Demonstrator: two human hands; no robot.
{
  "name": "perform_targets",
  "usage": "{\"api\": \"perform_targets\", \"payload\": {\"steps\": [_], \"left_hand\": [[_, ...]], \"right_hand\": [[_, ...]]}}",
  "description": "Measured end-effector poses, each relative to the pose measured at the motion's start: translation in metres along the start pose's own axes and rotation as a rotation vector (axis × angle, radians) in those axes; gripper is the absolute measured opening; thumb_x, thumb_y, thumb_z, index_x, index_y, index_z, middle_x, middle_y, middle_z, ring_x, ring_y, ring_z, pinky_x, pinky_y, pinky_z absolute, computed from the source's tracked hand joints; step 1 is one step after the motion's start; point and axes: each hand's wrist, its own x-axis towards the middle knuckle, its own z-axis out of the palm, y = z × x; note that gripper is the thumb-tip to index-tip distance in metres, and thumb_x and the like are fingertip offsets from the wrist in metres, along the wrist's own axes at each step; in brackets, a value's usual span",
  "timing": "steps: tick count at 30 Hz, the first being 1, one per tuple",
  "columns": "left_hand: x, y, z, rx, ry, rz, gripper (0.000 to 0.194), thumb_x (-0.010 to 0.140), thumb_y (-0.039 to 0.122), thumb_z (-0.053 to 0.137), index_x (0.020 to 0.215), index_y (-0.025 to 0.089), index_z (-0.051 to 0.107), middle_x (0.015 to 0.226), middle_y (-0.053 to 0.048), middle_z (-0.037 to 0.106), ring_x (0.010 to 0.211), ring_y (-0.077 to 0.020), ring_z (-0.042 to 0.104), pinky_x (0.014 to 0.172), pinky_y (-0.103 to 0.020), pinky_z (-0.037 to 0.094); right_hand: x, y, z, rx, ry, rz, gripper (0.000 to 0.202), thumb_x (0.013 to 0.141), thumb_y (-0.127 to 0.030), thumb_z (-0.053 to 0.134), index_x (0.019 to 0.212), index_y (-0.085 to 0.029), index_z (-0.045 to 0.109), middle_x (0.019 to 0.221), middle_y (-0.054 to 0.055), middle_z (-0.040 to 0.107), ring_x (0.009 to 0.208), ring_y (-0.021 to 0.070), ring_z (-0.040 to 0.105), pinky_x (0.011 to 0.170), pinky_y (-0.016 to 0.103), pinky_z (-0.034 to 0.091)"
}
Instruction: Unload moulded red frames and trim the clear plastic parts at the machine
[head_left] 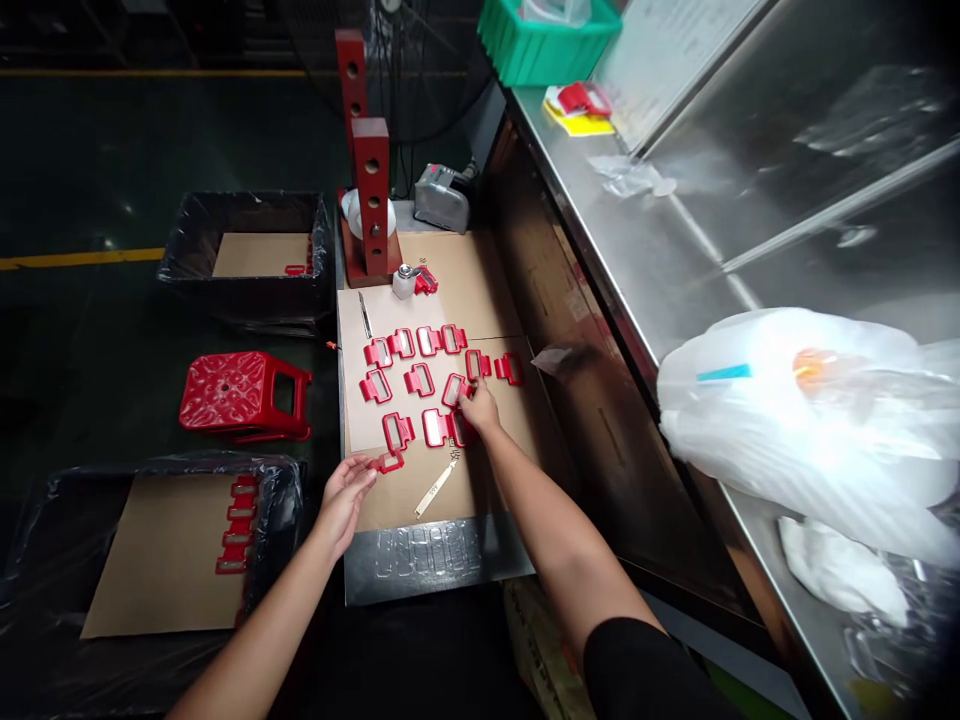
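Several red plastic frame-like parts [420,380] with clear or pale windows lie on the cardboard-covered bench [367,510]. My left hand [349,495] is at the bench's left edge, thumb and fingers closed on the end of one red plastic part [390,461]. Further right, my right hand [481,408] reaches in with its fingers closed at another red plastic part [454,390]; its fingertips are partly hidden. Just below it lie a part with a bright window [434,428] and a darker red one beside it. A pale, flat strip with a marking [435,490] rests nearer to me.
A craft knife [365,315], a small bottle [404,282] and a red upright stand [372,200] are at the back. Plastic-lined bins [285,470] and a red stool [225,390] stand at left. On the right, a metal counter [600,230] carries a white plastic bag [810,420].
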Motion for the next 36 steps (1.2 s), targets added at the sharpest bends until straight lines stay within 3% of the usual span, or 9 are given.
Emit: {"api": "perform_targets", "payload": {"steps": [5, 9, 12, 15, 19, 24, 28, 31, 36], "left_hand": [[-0.022, -0.020, -0.017, 0.038, 0.043, -0.052, 0.052, 0.068, 0.032, 0.095, 0.109, 0.020, 0.066, 0.115, -0.008, 0.069, 0.121, -0.0235, 0.062, 0.100, -0.030, 0.051], [-0.024, -0.023, -0.023, 0.079, 0.062, -0.045, 0.053, 0.068, 0.035, 0.094, 0.109, 0.020, 0.064, 0.118, -0.009, 0.068, 0.121, -0.0244, 0.062, 0.102, -0.031, 0.050], [-0.016, -0.016, -0.010, 0.126, 0.061, 0.005, 0.054, 0.067, 0.034, 0.093, 0.110, 0.020, 0.062, 0.121, -0.010, 0.066, 0.125, -0.0251, 0.060, 0.108, -0.033, 0.047], [-0.006, 0.001, 0.013, 0.185, -0.013, 0.041, 0.057, 0.062, 0.025, 0.095, 0.109, 0.019, 0.062, 0.123, -0.010, 0.065, 0.124, -0.0259, 0.059, 0.111, -0.033, 0.043], [0.007, 0.035, 0.037, 0.243, -0.280, -0.013, 0.064, 0.055, 0.011, 0.095, 0.110, 0.018, 0.065, 0.126, -0.013, 0.066, 0.123, -0.0285, 0.059, 0.110, -0.034, 0.043], [0.013, 0.070, 0.046, 0.219, -0.600, -0.212, 0.073, 0.065, 0.020, 0.091, 0.130, 0.018, 0.058, 0.122, -0.018, 0.068, 0.115, -0.0332, 0.065, 0.102, -0.041, 0.047], [0.006, 0.071, 0.048, 0.125, -0.760, -0.328, 0.077, 0.073, 0.036, 0.082, 0.140, 0.014, 0.051, 0.116, -0.021, 0.069, 0.103, -0.0343, 0.068, 0.094, -0.042, 0.050], [-0.002, 0.062, 0.050, 0.040, -0.793, -0.333, 0.077, 0.078, 0.044, 0.076, 0.144, 0.016, 0.048, 0.117, -0.019, 0.067, 0.107, -0.0338, 0.066, 0.094, -0.044, 0.051], [-0.008, 0.051, 0.051, -0.046, -0.782, -0.294, 0.073, 0.078, 0.032, 0.075, 0.145, 0.021, 0.048, 0.136, -0.016, 0.058, 0.121, -0.0321, 0.060, 0.103, -0.046, 0.049]], "right_hand": [[0.030, -0.026, 0.010, 0.212, 0.120, 0.085, 0.040, 0.098, -0.038, 0.065, 0.132, -0.018, 0.059, 0.129, 0.010, 0.064, 0.112, 0.0250, 0.065, 0.097, 0.049, 0.056], [0.026, -0.040, 0.007, 0.356, 0.164, 0.075, 0.039, 0.098, -0.038, 0.064, 0.132, -0.018, 0.059, 0.130, 0.011, 0.064, 0.112, 0.0249, 0.066, 0.097, 0.048, 0.056], [-0.006, -0.043, 0.000, 0.445, 0.129, 0.017, 0.044, 0.098, -0.037, 0.062, 0.137, -0.016, 0.056, 0.130, 0.013, 0.064, 0.115, 0.0257, 0.065, 0.101, 0.049, 0.054], [-0.059, -0.042, -0.013, 0.518, -0.022, -0.093, 0.063, 0.088, -0.037, 0.069, 0.146, -0.018, 0.051, 0.138, 0.014, 0.063, 0.116, 0.0256, 0.065, 0.104, 0.046, 0.053], [-0.128, -0.051, -0.048, 0.545, -0.299, -0.269, 0.093, 0.073, -0.036, 0.086, 0.155, -0.031, 0.042, 0.160, 0.009, 0.047, 0.138, 0.0292, 0.053, 0.117, 0.048, 0.043], [-0.169, -0.085, -0.093, 0.488, -0.691, -0.468, 0.097, 0.075, -0.036, 0.086, 0.158, -0.038, 0.036, 0.165, 0.005, 0.039, 0.150, 0.0347, 0.039, 0.123, 0.059, 0.031], [-0.183, -0.107, -0.109, 0.375, -0.722, -0.593, 0.104, 0.073, -0.026, 0.085, 0.160, -0.039, 0.030, 0.167, 0.005, 0.036, 0.154, 0.0336, 0.033, 0.125, 0.058, 0.029], [-0.193, -0.116, -0.109, 0.290, -0.691, -0.656, 0.106, 0.072, -0.030, 0.087, 0.161, -0.039, 0.029, 0.167, 0.007, 0.034, 0.153, 0.0347, 0.033, 0.124, 0.059, 0.030], [-0.205, -0.124, -0.101, 0.287, -0.641, -0.640, 0.109, 0.072, -0.040, 0.088, 0.162, -0.036, 0.026, 0.161, 0.012, 0.039, 0.144, 0.0385, 0.044, 0.118, 0.061, 0.038]]}}
